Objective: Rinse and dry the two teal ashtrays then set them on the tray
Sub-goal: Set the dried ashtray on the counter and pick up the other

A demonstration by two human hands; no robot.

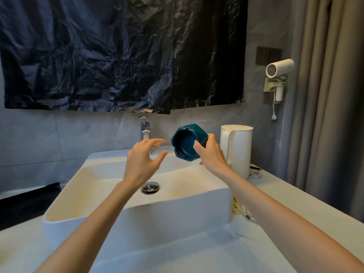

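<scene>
My right hand (211,153) grips a teal ashtray (187,141) by its right rim, thumb inside the bowl, and holds it tilted on its side above the back right of the white sink (94,194). Its hollow faces left toward my left hand (142,159). That hand hovers over the basin just in front of the chrome faucet (145,130), fingers spread and loosely curved, holding nothing and a short gap from the ashtray. Only one ashtray is in view, and I see no tray.
A white kettle (237,148) stands on the counter right of the sink. A chrome drain plug (150,187) sits in the basin. A hair dryer (277,72) hangs on the right wall beside a curtain. Small yellowish items (237,206) lie by the sink's right side.
</scene>
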